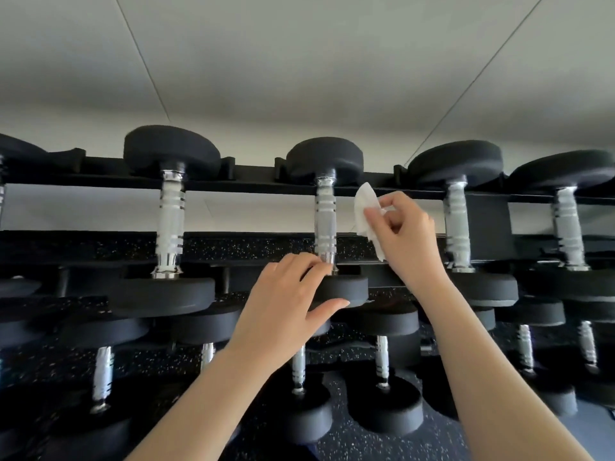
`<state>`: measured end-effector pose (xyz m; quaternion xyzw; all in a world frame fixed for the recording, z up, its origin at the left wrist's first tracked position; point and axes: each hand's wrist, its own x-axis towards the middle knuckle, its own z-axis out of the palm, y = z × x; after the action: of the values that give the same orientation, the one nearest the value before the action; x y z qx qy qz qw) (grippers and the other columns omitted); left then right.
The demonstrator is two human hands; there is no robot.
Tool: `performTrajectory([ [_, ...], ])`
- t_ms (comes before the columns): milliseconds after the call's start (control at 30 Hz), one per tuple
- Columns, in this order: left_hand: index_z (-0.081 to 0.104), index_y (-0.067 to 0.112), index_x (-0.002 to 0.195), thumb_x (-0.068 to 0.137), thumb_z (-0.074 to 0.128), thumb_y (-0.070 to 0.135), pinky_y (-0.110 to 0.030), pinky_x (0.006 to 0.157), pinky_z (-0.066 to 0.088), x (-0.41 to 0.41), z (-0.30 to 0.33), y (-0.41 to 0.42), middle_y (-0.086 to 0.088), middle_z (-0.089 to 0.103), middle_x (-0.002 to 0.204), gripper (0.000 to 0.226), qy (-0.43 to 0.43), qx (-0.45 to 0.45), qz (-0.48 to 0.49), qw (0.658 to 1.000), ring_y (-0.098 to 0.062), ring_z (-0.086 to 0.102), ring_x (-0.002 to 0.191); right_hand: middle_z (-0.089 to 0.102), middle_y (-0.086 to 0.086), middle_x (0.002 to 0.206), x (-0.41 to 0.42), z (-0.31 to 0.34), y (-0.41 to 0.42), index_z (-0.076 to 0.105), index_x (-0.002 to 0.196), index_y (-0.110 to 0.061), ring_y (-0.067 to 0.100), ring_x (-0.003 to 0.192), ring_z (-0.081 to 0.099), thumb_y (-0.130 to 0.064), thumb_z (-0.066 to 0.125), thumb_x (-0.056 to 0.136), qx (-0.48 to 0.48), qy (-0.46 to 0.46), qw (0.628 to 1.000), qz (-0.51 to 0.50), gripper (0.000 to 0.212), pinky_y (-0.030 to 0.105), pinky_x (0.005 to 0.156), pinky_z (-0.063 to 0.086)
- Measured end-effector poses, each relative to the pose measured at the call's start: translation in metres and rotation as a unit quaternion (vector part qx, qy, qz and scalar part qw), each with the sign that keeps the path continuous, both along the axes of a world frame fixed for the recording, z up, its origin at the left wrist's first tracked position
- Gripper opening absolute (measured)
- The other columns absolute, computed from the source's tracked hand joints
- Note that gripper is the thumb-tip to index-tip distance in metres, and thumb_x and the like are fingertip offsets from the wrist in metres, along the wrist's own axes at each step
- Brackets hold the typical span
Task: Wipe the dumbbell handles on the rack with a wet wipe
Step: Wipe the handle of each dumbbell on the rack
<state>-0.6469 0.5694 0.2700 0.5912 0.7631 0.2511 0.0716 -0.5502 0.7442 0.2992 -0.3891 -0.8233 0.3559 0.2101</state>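
My left hand [286, 304] lies open over the near head [346, 289] of the middle dumbbell on the rack's top tier [253, 188], fingers on top, thumb beneath. My right hand [407, 234] pinches a crumpled wet wipe [366, 211], held just right of that dumbbell's chrome handle [325, 224], apparently not touching it. Further dumbbells sit either side and on the lower tier.

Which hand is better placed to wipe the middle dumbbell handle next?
The right hand: it pinches the wet wipe just right of the middle dumbbell handle. The left hand holds no wipe; it rests on that dumbbell's near head.
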Motion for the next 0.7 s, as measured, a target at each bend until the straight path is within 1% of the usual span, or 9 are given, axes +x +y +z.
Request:
performTrajectory([
  [67,0.064,0.014,0.112,0.089,0.046,0.054,-0.030,0.081,0.045,0.007,-0.004,-0.001,0.004,0.060,0.108,0.049,0.007,0.000,0.028,1.000,-0.015,0.056,0.098,0.044,0.006,0.050,-0.006,-0.005,0.009,0.056,0.089,-0.015,0.012,0.045,0.034,-0.026,0.056,0.093,0.001,0.011,0.999,0.031,0.012,0.022,0.047,0.032],
  [133,0.063,0.014,0.114,0.089,0.047,0.052,-0.029,0.084,0.042,0.013,-0.007,-0.003,0.003,0.060,0.109,0.049,0.012,-0.001,0.056,0.998,-0.016,0.055,0.101,0.048,0.012,0.053,-0.018,-0.009,0.015,0.057,0.093,-0.013,0.025,0.048,0.038,-0.025,0.055,0.093,0.009,0.018,0.998,0.065,0.012,0.032,0.050,0.037],
  [167,0.063,0.013,0.116,0.089,0.047,0.052,-0.029,0.085,0.040,0.016,-0.007,-0.004,0.003,0.060,0.111,0.050,0.015,-0.002,0.066,0.998,-0.016,0.055,0.102,0.050,0.012,0.054,-0.025,-0.011,0.018,0.057,0.095,-0.012,0.027,0.050,0.042,-0.025,0.055,0.093,0.016,0.019,0.996,0.080,0.012,0.034,0.050,0.039],
  [233,0.061,0.013,0.122,0.090,0.046,0.052,-0.030,0.089,0.039,0.020,-0.008,-0.005,0.003,0.060,0.113,0.052,0.026,-0.006,0.078,0.997,-0.016,0.056,0.105,0.050,0.006,0.053,-0.041,-0.016,0.023,0.056,0.097,-0.012,0.022,0.047,0.043,-0.024,0.054,0.094,0.042,0.016,0.993,0.106,0.013,0.034,0.049,0.041],
  [300,0.059,0.013,0.127,0.091,0.046,0.051,-0.033,0.092,0.039,0.022,-0.009,-0.007,0.002,0.060,0.117,0.054,0.038,-0.009,0.087,0.995,-0.018,0.056,0.108,0.045,-0.005,0.051,-0.053,-0.022,0.025,0.056,0.099,-0.012,0.013,0.043,0.040,-0.024,0.053,0.095,0.096,0.014,0.988,0.118,0.013,0.030,0.044,0.036],
  [367,0.057,0.011,0.130,0.092,0.044,0.052,-0.034,0.095,0.038,0.025,-0.011,-0.009,0.000,0.059,0.121,0.057,0.042,-0.013,0.096,0.994,-0.020,0.055,0.112,0.045,-0.008,0.053,-0.058,-0.029,0.025,0.056,0.100,-0.010,0.013,0.041,0.042,-0.022,0.052,0.095,0.170,0.007,0.980,0.105,0.014,0.025,0.044,0.031],
  [467,0.056,0.012,0.132,0.092,0.043,0.053,-0.035,0.097,0.037,0.026,-0.013,-0.010,0.000,0.059,0.123,0.059,0.042,-0.014,0.104,0.994,-0.020,0.054,0.114,0.047,-0.006,0.056,-0.057,-0.040,0.025,0.057,0.100,-0.010,0.021,0.042,0.048,-0.023,0.052,0.094,0.244,-0.010,0.968,0.060,0.015,0.025,0.043,0.034],
  [600,0.058,0.013,0.129,0.091,0.045,0.052,-0.033,0.096,0.037,0.026,-0.013,-0.010,0.003,0.060,0.119,0.056,0.028,-0.003,0.115,0.993,-0.017,0.053,0.111,0.059,0.002,0.069,-0.058,-0.048,0.021,0.059,0.102,-0.014,0.029,0.049,0.053,-0.025,0.049,0.095,0.260,-0.009,0.966,0.014,0.016,0.032,0.043,0.043],
  [700,0.058,0.014,0.127,0.090,0.047,0.051,-0.030,0.093,0.037,0.025,-0.012,-0.010,0.004,0.059,0.116,0.054,0.014,0.006,0.119,0.993,-0.015,0.053,0.108,0.061,0.003,0.077,-0.063,-0.049,0.015,0.065,0.097,-0.018,0.028,0.054,0.054,-0.025,0.054,0.093,0.279,0.004,0.960,-0.036,0.014,0.026,0.044,0.038],
])
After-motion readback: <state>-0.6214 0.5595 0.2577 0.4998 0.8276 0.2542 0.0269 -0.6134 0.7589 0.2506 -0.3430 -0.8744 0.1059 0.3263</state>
